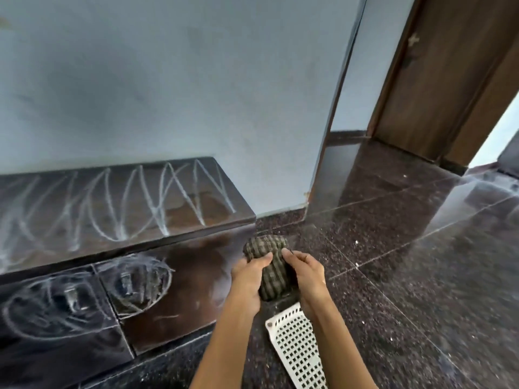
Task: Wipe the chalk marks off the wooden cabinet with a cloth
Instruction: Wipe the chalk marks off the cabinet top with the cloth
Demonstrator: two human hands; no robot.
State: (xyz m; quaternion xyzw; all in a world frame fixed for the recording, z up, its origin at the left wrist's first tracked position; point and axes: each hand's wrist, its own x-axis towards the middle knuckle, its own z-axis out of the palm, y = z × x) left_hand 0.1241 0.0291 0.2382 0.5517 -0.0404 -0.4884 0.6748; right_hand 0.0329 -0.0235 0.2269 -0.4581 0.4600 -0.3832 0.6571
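Note:
A low dark wooden cabinet (196, 265) stands against the wall at the left. White zigzag chalk marks (123, 203) cover its top, and chalk ovals (134, 282) ring the drawer handles on its front. A bunched green checked cloth (269, 259) is held just right of the cabinet's front corner. My left hand (247, 282) grips its left side and my right hand (306, 273) grips its right side. The cloth is off the cabinet, above the floor.
A white perforated plastic basket (297, 346) lies on the dark polished stone floor (407, 262) below my hands. A pale blue wall (168, 80) rises behind the cabinet. A brown wooden door (438, 80) stands at the far right.

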